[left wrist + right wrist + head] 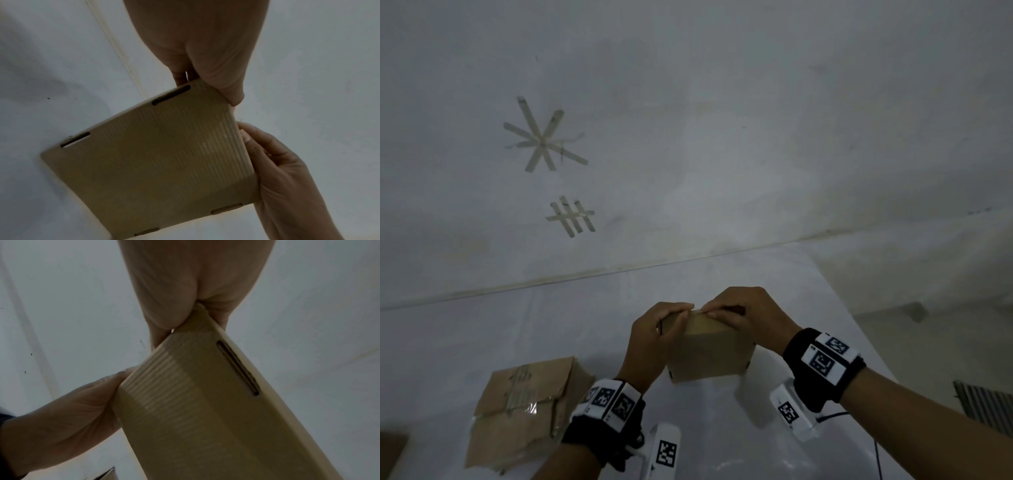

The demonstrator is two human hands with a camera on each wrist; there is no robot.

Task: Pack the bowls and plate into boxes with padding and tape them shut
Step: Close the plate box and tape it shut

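Note:
A small brown cardboard box (709, 349) stands on the white table (482, 342) in the head view. My left hand (677, 317) grips its upper left corner, and my right hand (717, 313) pinches its top edge just beside it. In the left wrist view the corrugated box (164, 162) fills the middle, with my left hand (207, 68) at its top corner and my right hand (273, 165) along its right edge. The right wrist view shows the box (205, 402) with a slot, pinched by my right hand (185, 308); my left hand (78, 408) holds its left edge. No bowl or plate shows.
A second, flatter cardboard box (524, 411) with clear tape and torn edges lies at the front left of the table. Behind the table a white wall carries strips of masking tape (544, 137). The table's right edge (859, 325) drops to the floor.

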